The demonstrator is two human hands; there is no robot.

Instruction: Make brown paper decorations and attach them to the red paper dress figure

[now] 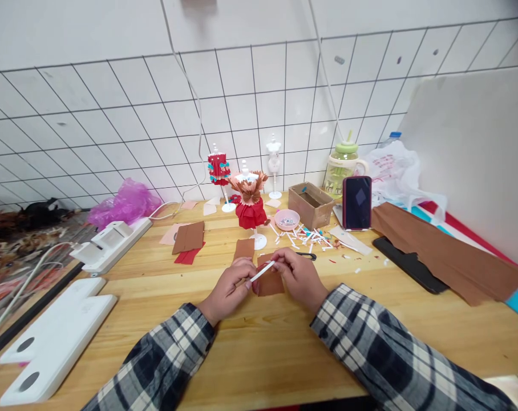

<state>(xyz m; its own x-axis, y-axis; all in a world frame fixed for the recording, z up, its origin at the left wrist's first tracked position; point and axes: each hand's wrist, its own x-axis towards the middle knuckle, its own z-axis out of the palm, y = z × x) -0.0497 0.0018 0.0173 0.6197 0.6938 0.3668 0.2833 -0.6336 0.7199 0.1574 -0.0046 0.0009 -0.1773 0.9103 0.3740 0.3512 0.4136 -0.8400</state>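
The left hand (228,289) and right hand (300,278) pinch opposite ends of a white strip (263,271), well in from the tabletop's (250,354) near edge. Front mannequin (250,212) dressed; back-edge mannequin (274,161) looks bare, undone.

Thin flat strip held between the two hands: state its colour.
The thin flat strip is white; it shows in the head view, the only one.

L hand (227,290) & R hand (300,278) hold wht strip (262,272).

craft workshop, wooden worktable (156,319), miniature dress forms (274,160), cut brown pieces (271,284)
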